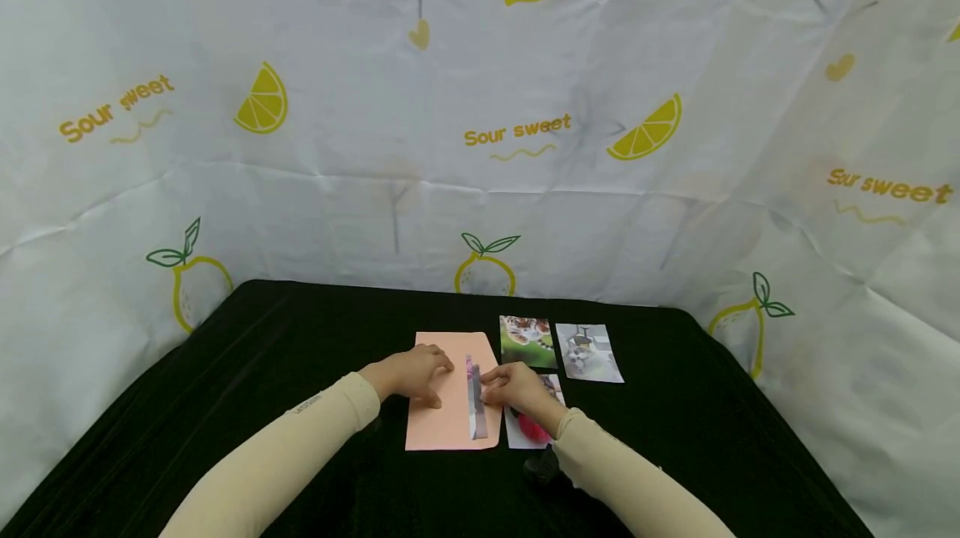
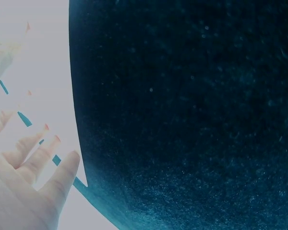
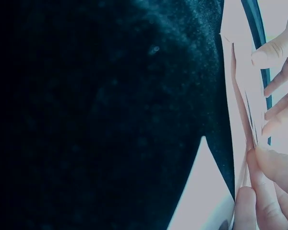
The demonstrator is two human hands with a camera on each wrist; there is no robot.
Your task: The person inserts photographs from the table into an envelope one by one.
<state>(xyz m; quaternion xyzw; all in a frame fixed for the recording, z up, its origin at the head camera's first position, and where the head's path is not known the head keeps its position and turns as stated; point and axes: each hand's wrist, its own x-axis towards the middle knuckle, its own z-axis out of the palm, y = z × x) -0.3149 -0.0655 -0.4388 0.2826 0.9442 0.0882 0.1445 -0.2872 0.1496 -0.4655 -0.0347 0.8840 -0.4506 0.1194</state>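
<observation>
The tabletop (image 1: 225,404) wears a plain black cloth, dark and matte. Under the fingers (image 1: 442,364) of the left hand lies a salmon-pink envelope (image 1: 442,425), unpatterned. A photo strip (image 1: 475,404) at the fingers of the right hand shows grey with a touch of pink at its top. Just beyond those fingers, one photo (image 1: 527,342) is green with brown and white shapes, and the next photo (image 1: 588,352) is pale grey and white. Beneath the right hand, a photo (image 1: 525,431) shows bright red on white. Both sleeves (image 1: 300,446) are cream. The backdrop (image 1: 480,146) is white, printed with yellow lemons, lemon slices, green leaves and yellow "Sour sweet" lettering.
</observation>
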